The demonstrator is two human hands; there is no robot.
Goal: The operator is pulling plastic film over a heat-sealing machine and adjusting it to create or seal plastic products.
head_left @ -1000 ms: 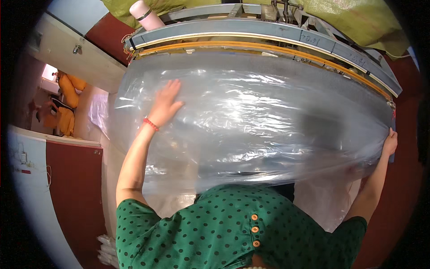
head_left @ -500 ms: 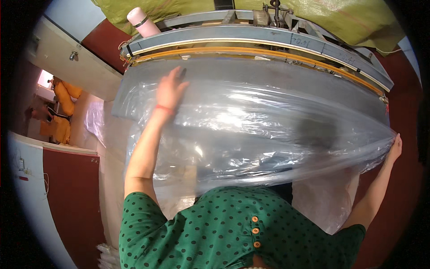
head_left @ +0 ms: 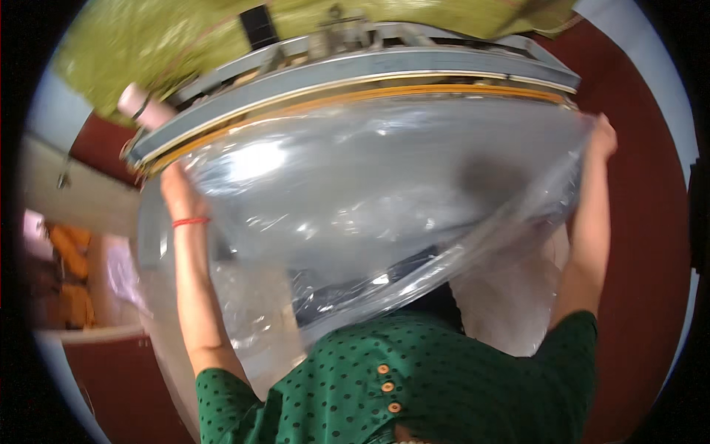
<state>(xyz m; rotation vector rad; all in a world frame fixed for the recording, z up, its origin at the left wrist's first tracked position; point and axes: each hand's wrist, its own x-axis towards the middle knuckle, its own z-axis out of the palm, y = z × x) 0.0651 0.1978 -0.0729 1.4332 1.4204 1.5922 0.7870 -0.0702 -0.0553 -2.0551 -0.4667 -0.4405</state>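
Observation:
A large clear plastic sheet (head_left: 347,200) stretches across a grey table in front of me. At its far left corner my left hand (head_left: 181,192) is closed on the edge, just below the machine's orange strip. My right hand (head_left: 603,139) grips the far right corner, near the other end of the strip. Between the hands the sheet's far edge runs taut along the long sealing bar (head_left: 362,70) of a blue-grey metal frame. Its near part hangs in loose folds toward my body.
A pink roll (head_left: 146,107) stands at the frame's left end. Yellow-green woven sheeting (head_left: 185,44) drapes behind the frame. On the left, a doorway shows orange items (head_left: 72,251) and crumpled clear plastic (head_left: 126,270) on the floor. A dark red and pale wall (head_left: 643,244) rises on the right.
My left hand has gone from open above the sheet to gripping its far left corner. My right hand has carried its corner forward to the bar. The view has turned.

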